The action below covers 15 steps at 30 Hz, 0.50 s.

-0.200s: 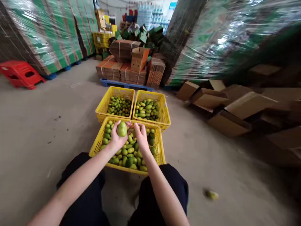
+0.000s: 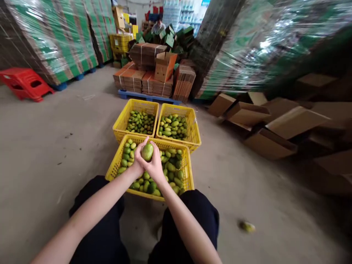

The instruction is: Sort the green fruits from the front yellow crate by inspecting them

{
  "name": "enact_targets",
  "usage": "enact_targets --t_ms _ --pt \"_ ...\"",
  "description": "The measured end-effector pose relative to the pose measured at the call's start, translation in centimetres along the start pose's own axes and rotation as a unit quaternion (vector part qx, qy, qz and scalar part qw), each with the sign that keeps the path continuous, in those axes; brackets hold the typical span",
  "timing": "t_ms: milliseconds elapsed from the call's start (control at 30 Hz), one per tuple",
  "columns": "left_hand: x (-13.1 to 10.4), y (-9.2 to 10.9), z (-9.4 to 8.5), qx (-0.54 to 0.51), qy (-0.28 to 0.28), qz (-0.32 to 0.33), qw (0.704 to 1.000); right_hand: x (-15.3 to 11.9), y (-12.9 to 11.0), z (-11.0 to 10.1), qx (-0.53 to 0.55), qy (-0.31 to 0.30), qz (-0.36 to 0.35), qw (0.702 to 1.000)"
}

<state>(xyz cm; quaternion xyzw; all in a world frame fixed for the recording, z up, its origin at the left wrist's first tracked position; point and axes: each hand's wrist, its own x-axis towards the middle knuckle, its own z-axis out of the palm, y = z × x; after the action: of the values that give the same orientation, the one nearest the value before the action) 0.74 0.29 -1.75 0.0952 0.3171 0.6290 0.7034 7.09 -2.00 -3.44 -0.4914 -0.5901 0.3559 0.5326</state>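
Both your left (image 2: pixel 138 157) and right hand (image 2: pixel 156 165) wrapped fingers around an oval green fruit (image 2: pixel 147 152) above a yellow plastic crate (image 2: pixel 188 172).

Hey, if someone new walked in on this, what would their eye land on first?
Probably the green fruit cupped between the left grip and right grip, over the near yellow crate of loose fruit. Beyond, the left rear crate and right rear crate stand side by side. The bright red stool on the floor at far left also stands out.
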Motion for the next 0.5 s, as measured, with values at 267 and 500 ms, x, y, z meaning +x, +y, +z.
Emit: enact_targets --t_ms 267,500 --pt "0.0 1.1 0.4 -0.015 0.002 -0.098 0.995 -0.1 -1.0 -0.8 0.137 0.017 0.03 0.99" --pt "-0.3 2.9 1.0 0.002 -0.062 -0.121 0.991 1.8 -2.9 -4.5 0.383 -0.017 0.199 0.902"
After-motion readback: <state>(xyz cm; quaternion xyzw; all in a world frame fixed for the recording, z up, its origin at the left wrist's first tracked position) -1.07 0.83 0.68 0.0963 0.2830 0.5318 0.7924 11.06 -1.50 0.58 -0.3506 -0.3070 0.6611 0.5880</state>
